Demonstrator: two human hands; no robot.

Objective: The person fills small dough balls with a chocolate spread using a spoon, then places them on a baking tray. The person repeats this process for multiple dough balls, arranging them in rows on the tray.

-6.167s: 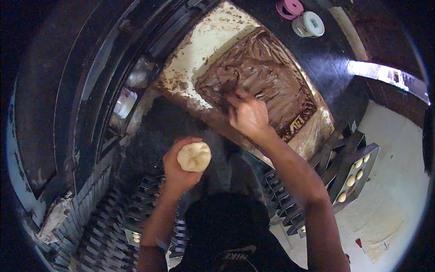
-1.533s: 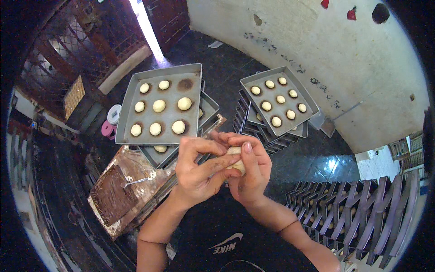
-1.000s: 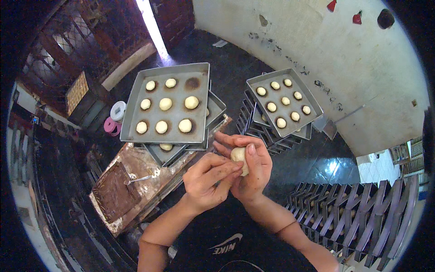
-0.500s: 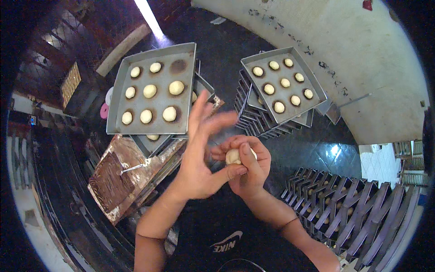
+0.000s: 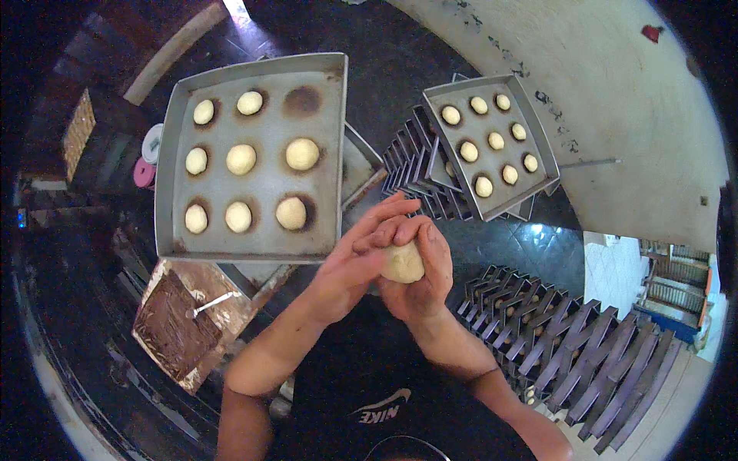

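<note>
A pale dough ball (image 5: 404, 265) is held between my two hands at chest height. My right hand (image 5: 427, 276) cups it from the right, with its fingers curled round the far side. From the left, my left hand (image 5: 352, 270) presses against the ball, its fingers bent over the top and meeting those of the right hand. Just beyond my left hand is a large metal baking tray (image 5: 269, 131) with several round dough balls (image 5: 241, 159) in rows. A dark round stain marks its far right corner, where no ball lies.
At far right, a second tray (image 5: 478, 165) of dough balls tops a stack of trays (image 5: 415, 154). More stacked trays (image 5: 569, 338) stand at right. Under the large tray, a table (image 5: 231, 307) bears a brown-smeared pan (image 5: 177, 323) and a metal-handled tool (image 5: 215, 304).
My left hand, previously raised with fingers spread, has closed over the dough ball against my right hand. The view has shifted, so the large tray appears nearer and bigger.
</note>
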